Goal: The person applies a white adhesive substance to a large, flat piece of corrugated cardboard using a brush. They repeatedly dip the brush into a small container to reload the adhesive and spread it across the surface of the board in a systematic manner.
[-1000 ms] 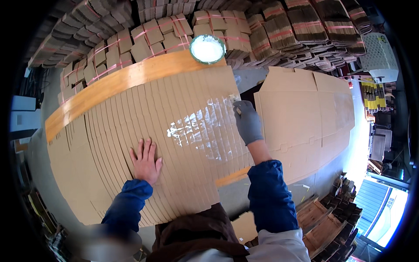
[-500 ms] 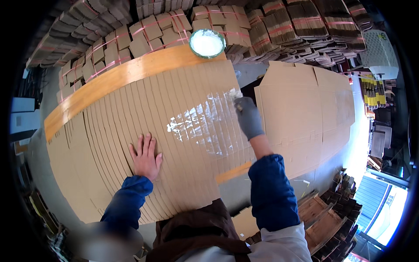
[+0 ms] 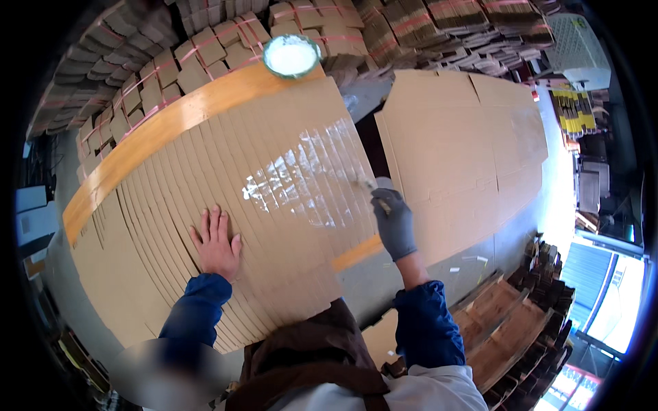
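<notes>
A row of overlapping brown cardboard sheets [image 3: 274, 253], fanned so that only narrow strips show, lies on the wooden table [image 3: 161, 128]. My bare left hand [image 3: 218, 248] presses flat on the sheets with its fingers spread. Over their right part runs a patch of wet white paste [image 3: 291, 177]. My right hand [image 3: 395, 225], in a grey glove, grips a brush [image 3: 369, 183] at the sheets' right edge. Its fingers hide most of the handle. At the table's far edge stands a green-rimmed bowl [image 3: 266, 60] filled with white paste [image 3: 292, 55].
A stack of large flat cardboard [image 3: 459, 137] stands to the right, across a narrow dark gap. Strapped cardboard bundles [image 3: 226, 41] line the far side. A wooden pallet [image 3: 504, 329] sits at the lower right, and a pale plastic crate [image 3: 579, 51] at the far right.
My right hand has drawn the brush toward me along the sheets' right edge. The left hand stays flat on the cardboard. The whole view has shifted a little.
</notes>
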A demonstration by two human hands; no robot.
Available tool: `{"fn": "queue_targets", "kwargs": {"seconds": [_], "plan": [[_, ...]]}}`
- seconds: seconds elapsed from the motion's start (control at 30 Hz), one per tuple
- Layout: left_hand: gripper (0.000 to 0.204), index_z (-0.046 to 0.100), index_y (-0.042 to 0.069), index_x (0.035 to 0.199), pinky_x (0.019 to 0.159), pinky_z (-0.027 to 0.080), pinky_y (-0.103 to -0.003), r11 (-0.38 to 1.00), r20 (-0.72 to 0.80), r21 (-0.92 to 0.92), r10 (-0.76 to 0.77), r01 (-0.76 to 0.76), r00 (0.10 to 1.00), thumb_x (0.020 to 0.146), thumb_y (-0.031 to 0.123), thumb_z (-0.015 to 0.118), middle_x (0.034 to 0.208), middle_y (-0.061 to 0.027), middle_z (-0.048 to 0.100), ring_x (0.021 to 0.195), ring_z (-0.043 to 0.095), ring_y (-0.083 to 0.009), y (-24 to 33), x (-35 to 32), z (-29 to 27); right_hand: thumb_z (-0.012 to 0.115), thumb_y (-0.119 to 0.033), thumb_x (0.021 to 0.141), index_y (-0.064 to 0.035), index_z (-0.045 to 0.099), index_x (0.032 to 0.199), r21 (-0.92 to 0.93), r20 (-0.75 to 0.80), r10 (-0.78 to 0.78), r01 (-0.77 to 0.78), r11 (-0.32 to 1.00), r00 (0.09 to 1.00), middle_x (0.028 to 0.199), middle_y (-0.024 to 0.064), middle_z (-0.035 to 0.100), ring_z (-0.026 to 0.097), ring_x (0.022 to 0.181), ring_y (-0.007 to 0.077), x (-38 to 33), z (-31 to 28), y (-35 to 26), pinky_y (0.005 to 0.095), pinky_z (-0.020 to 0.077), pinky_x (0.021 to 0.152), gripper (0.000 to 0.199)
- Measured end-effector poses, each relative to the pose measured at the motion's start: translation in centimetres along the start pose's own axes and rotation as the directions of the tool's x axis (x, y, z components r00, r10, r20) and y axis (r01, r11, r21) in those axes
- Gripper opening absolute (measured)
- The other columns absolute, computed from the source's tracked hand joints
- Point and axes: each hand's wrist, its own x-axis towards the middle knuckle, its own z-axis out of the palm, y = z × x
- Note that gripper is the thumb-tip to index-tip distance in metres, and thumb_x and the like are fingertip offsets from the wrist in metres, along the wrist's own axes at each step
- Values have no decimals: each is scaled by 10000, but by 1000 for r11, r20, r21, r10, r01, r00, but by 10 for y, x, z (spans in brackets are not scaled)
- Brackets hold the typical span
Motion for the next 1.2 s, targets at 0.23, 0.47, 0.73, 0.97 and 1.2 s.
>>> {"fn": "queue_targets", "kwargs": {"seconds": [0.23,0.47,0.73,0.97,1.2], "plan": [[609,359,54,1468,1169,85,-614,999,-30,32,20,-19,999,949,334,511,1611,-75,229,1495,149,-322,-4,-2,6,641,-71,882,-58,668,1005,23,-24,175,-175,984,984,992,178,658,655,899,377,-20,-8,14,406,529,784,126],[613,348,52,1475,1165,82,-617,999,-29,33,23,-22,999,953,336,497,1612,-77,225,1496,146,-324,-3,-1,7,628,-41,875,-67,663,1021,-43,-83,112,-116,992,990,1009,167,655,657,893,358,-32,-11,24,394,525,780,152],[616,376,68,1461,1168,81,-621,1000,-46,9,5,-5,999,939,352,536,1605,-63,247,1494,156,-309,-5,-2,10,610,-23,867,-60,652,1030,-30,134,-94,99,995,986,1091,169,646,648,928,376,-35,17,-23,427,536,805,172],[620,390,95,1457,1162,121,-626,1000,-65,21,-1,2,998,931,384,545,1592,-42,272,1484,189,-287,-7,-1,9,554,-4,850,-47,640,1141,-21,162,-256,263,965,953,1145,168,648,664,942,339,-11,84,-80,425,551,795,306],[609,401,106,1450,1158,132,-631,1000,-67,-8,-11,10,998,934,401,535,1588,-27,278,1483,187,-283,-9,1,6,547,-61,899,-62,636,1101,-197,287,-54,114,974,956,1075,161,661,668,888,362,48,115,-97,427,559,748,220]]}}
